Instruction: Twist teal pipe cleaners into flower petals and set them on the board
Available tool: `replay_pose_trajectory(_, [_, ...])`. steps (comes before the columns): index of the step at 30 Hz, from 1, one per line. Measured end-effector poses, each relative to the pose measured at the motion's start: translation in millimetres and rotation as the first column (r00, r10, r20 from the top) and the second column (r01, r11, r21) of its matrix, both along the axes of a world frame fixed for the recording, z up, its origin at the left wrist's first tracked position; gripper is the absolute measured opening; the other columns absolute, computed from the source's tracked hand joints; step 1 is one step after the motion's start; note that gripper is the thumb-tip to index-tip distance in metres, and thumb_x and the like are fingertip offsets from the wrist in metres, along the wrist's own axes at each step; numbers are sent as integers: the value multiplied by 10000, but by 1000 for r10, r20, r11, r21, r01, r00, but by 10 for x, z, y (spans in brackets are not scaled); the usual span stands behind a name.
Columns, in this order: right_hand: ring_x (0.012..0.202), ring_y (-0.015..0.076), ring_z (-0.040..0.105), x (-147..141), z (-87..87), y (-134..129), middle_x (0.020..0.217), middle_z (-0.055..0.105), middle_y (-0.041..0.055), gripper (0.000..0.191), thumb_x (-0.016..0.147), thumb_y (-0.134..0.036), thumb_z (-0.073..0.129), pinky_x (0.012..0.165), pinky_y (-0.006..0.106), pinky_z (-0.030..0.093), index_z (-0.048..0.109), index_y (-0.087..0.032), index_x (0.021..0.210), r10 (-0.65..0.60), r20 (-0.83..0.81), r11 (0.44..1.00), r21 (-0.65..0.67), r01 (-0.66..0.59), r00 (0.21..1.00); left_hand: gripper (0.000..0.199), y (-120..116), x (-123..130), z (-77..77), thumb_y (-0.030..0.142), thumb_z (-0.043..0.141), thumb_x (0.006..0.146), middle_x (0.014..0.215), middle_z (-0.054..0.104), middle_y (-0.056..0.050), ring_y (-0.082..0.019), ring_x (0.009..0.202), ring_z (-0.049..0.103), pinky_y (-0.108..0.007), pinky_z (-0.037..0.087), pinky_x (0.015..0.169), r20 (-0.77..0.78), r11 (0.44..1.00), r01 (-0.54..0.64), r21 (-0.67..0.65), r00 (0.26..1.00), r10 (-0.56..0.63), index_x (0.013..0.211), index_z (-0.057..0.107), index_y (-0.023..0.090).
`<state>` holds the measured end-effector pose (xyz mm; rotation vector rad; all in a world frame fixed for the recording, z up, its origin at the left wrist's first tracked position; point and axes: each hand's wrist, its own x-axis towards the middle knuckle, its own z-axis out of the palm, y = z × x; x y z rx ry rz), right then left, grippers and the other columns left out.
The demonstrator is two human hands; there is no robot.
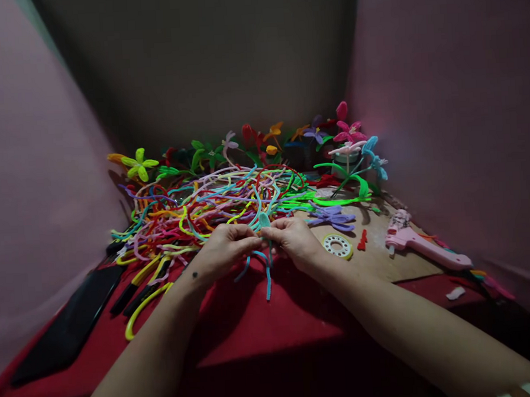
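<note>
- Light-blue pipe-cleaner piece (264, 220), held upright above the near edge of the red tablecloth (272, 334), right in the centre of the view.
- Behind it, the tangled heap of pipe cleaners (216, 210) is spread wide; the work is best kept just in front, so that no loose stem gets snagged.
- Off to the right, the cardboard sheet (384, 263) is seen, with the pink glue gun (432, 249) laid at its edge and the purple pipe-cleaner flower (335, 217) near its far side.
- And the hands! Thumb and forefinger are pressed together on both: the piece is pinched low down by the left hand (226, 245) and the right hand (296, 239), tips nearly meeting.
- One side is best steadied while the other is worked in small turns, with light pressure, so that the fuzz is not flattened.
- Below, blue stem ends (268, 281) are left dangling; whether they are joined to the piece cannot be told.
</note>
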<state>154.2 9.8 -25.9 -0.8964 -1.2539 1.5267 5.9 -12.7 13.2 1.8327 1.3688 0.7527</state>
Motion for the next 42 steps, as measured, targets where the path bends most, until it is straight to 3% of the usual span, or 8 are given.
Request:
replay_pose_trajectory(4, [318, 41, 393, -33, -15, 6, 422, 532, -17, 244, 658, -251, 597, 333, 169, 272, 491, -144, 466, -99, 64, 995, 24, 98, 993, 208, -53, 74, -79, 304, 544, 730, 548, 542, -4, -114, 536, 441, -222, 306, 551, -237, 907, -43, 420, 959, 155, 575, 600, 177])
replay_pose_trajectory(8, [321, 46, 411, -46, -21, 17, 438, 551, -11, 216, 671, -235, 586, 333, 166, 294, 512, -140, 492, -131, 77, 991, 28, 129, 988, 200, -43, 82, -152, 265, 495, 761, 579, 545, -11, -124, 557, 461, -226, 314, 575, -333, 841, -7, 540, 917, 222, 592, 576, 196])
replay_pose_trajectory(12, [313, 42, 412, -18, -10, 33, 476, 574, -7, 221, 635, -305, 635, 298, 156, 263, 531, -133, 543, -37, -9, 999, -40, 36, 999, 172, 28, 14, -141, 271, 502, 763, 620, 585, -7, -124, 589, 500, -218, 354, 597, -238, 881, -60, 469, 952, 191, 660, 614, 190])
replay_pose_trajectory(18, [343, 47, 419, 2, 40, -16, 516, 596, 14, 146, 598, -243, 626, 301, 164, 261, 567, -113, 567, 107, -70, 992, -58, -111, 992, 288, 69, -38, -28, 384, 609, 699, 774, 657, -31, -149, 675, 566, -238, 428, 637, 214, 981, -176, 81, 964, 156, 855, 659, 148])
replay_pose_trajectory(23, [333, 57, 410, -2, 34, -63, 434, 539, -14, 62, 582, -173, 569, 315, 171, 252, 570, -121, 548, 247, -60, 967, -56, -250, 967, 275, 65, -43, -54, 341, 664, 649, 682, 631, -36, -129, 572, 555, -253, 440, 586, 445, 981, 14, -191, 893, 74, 804, 640, 116])
replay_pose_trajectory(29, [298, 52, 381, -9, -7, -42, 451, 567, 4, 98, 587, -191, 559, 281, 173, 232, 571, -112, 530, 232, 9, 971, -55, -231, 973, 204, 48, 6, -79, 306, 657, 626, 578, 580, -10, -108, 506, 510, -233, 410, 521, 364, 986, -18, -166, 928, 78, 681, 628, 112])
replay_pose_trajectory(35, [262, 45, 353, -21, -39, -27, 412, 552, 1, 109, 579, -135, 502, 265, 173, 190, 545, -118, 481, 160, 89, 986, -52, -156, 983, 154, -2, 101, -136, 272, 598, 666, 573, 545, 6, -104, 572, 470, -213, 353, 544, 10, 889, -192, 415, 978, 207, 594, 639, 143])
replay_pose_trajectory(42, [323, 63, 437, 23, 36, -31, 513, 607, 12, 84, 601, -192, 584, 280, 171, 260, 591, -108, 599, 216, -26, 971, -99, -218, 976, 267, 59, -18, -74, 387, 617, 688, 497, 491, 39, -57, 427, 383, -190, 272, 431, 328, 990, -100, -104, 936, 129, 625, 594, 129])
